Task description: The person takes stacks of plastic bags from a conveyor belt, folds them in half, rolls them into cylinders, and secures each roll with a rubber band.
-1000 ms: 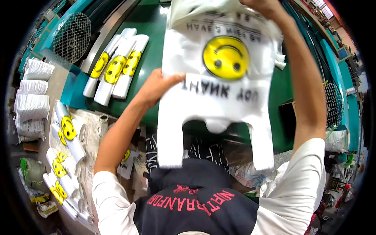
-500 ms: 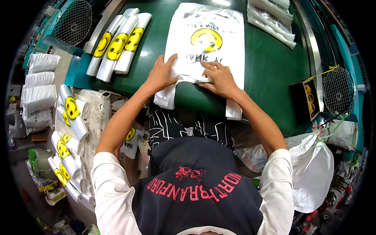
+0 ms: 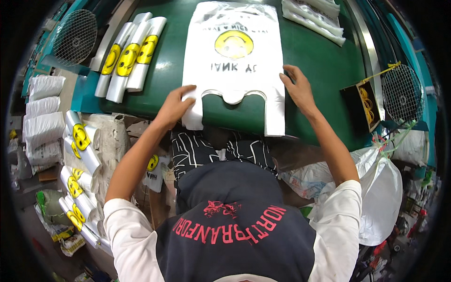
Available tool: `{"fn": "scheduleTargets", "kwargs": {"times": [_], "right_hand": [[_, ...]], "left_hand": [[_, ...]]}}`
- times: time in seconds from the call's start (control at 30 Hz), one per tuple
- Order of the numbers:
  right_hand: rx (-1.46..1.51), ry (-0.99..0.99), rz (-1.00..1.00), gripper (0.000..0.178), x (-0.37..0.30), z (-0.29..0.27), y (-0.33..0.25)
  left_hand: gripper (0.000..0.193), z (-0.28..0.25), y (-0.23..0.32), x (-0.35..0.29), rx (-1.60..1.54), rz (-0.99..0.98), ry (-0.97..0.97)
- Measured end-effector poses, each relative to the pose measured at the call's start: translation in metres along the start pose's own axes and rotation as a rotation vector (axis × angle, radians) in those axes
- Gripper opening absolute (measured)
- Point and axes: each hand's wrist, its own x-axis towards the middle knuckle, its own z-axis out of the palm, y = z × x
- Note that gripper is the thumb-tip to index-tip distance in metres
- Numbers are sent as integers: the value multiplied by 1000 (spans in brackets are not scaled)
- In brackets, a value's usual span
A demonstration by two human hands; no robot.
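A flat white plastic carrier bag [image 3: 235,56], or a stack of them, lies on the green work surface in front of me. It bears a yellow smiley face and dark print, and its two handle straps point toward me around a cut-out neck. At the base of the left strap, my left hand [image 3: 176,108] rests against the edge, thumb and forefinger spread. My right hand [image 3: 299,90] is by the bag's right edge, fingers apart and holding nothing. Whether its fingertips touch the plastic is hard to tell.
Rolled smiley bags [image 3: 128,58] lie at the surface's left, white folded bags [image 3: 314,19] at the far right. A black box of yellow bands [image 3: 366,104] hangs right, near a caged fan [image 3: 403,94]; another fan [image 3: 75,37] stands left. More rolls [image 3: 81,141] lie beside me.
Both hands have moved off the neck cut-out: the left outward to the left strap, the right outward to the bag's right edge. The neck tab now lies flat, and the view has shifted slightly.
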Motion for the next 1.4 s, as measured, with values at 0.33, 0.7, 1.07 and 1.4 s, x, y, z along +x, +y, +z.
{"fn": "scheduleTargets", "kwargs": {"times": [0.33, 0.7, 1.07, 1.4], "right_hand": [[131, -345, 398, 45, -46, -32, -42], [-570, -555, -414, 56, 5, 2, -41], [-241, -537, 76, 38, 118, 13, -9], [9, -381, 588, 32, 102, -55, 7]], "left_hand": [[43, 25, 84, 19, -201, -152, -172], [70, 70, 35, 54, 927, 700, -133], [44, 44, 83, 131, 609, 714, 295], [77, 74, 85, 87, 1055, 733, -476]]}}
